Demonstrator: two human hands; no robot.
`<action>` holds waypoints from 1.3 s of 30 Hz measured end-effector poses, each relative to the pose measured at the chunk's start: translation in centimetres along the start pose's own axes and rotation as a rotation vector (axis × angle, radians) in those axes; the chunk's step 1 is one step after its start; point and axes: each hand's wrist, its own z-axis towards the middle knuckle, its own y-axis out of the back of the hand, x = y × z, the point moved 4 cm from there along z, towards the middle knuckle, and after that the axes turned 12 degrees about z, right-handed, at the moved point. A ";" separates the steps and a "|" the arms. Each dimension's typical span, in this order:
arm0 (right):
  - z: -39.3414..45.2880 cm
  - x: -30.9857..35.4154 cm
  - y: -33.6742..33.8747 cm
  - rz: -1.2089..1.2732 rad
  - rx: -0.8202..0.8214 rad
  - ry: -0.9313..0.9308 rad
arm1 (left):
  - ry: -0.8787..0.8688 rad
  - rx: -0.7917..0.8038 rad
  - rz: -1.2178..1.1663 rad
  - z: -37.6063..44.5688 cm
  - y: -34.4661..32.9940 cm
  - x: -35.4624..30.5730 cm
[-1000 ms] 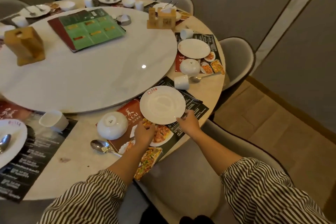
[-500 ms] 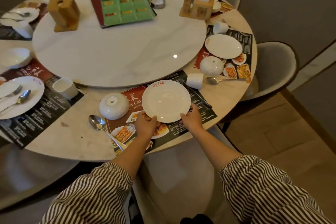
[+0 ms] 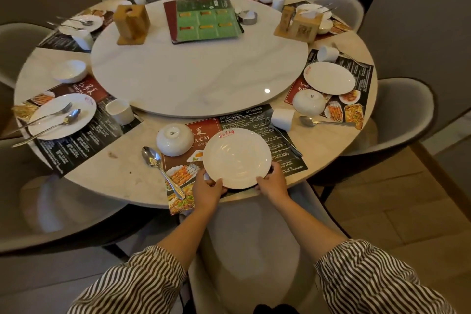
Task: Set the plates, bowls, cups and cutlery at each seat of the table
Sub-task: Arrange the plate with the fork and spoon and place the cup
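Left hand (image 3: 209, 187) and right hand (image 3: 273, 182) reach forward, fingers curled.

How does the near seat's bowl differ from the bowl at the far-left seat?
The near bowl sits upside down, base up; the far-left bowl stands upright, open side up. The near bowl overlaps its placemat beside the held plate; the far-left bowl rests on bare table, apart from its plate. Both are plain white.

Round marble table (image 3: 107, 168) with a turntable (image 3: 193, 79) at frame centre.
Printed placemats (image 3: 257, 120) ringed its rim; an upturned bowl (image 3: 174, 139) and spoon (image 3: 158, 163) lay lower centre.
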 end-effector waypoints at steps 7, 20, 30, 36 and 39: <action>-0.7 0.1 0.9 -0.015 -0.002 0.003 | -0.010 -0.004 0.068 0.1 0.2 0.6; -2.4 0.1 1.2 0.048 -0.244 0.030 | 0.237 -0.434 0.378 3.0 10.5 2.2; -2.3 0.5 0.9 0.076 -0.315 0.007 | 0.325 -0.259 0.448 4.3 12.1 1.5; -0.9 1.4 2.4 0.018 -0.403 0.014 | 0.399 -0.282 0.361 3.9 12.2 1.9; 0.6 2.7 3.5 -0.074 -0.429 0.064 | 0.307 -0.361 0.315 2.9 11.3 1.1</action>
